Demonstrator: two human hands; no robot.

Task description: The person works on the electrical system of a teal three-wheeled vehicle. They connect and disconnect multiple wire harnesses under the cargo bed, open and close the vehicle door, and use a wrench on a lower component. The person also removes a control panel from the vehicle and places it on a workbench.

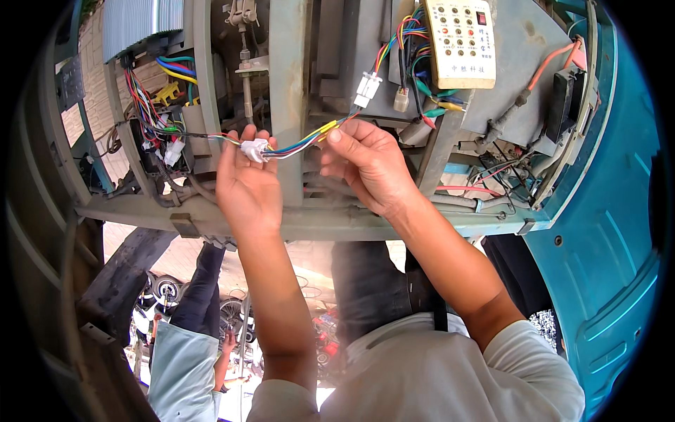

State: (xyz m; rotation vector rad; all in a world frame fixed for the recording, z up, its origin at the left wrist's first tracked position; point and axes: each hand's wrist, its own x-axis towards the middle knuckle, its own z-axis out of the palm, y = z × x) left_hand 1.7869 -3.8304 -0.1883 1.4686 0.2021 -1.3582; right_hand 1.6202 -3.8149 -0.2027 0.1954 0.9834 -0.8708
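My left hand (252, 193) is turned palm up, its fingers curled loosely around a white plastic wire connector (254, 150). Thin coloured wires run into the connector from the left, and a bundle of blue, white and yellow wires (299, 145) leaves it to the right. My right hand (373, 162) pinches that bundle between thumb and forefinger, by a yellow sleeve (328, 127). Above the right hand hangs a second white connector (368, 89), its coloured wires leading up to a cream tester box (462, 43) with rows of small round lights, two glowing red.
A finned metal controller (143, 28) sits at the upper left above tangled wiring (151, 116). Metal frame bars (309, 216) surround the hands. Coloured alligator clips (439, 109) hang under the tester. A blue-green body panel (598, 274) is at right; another person (186, 359) stands at lower left.
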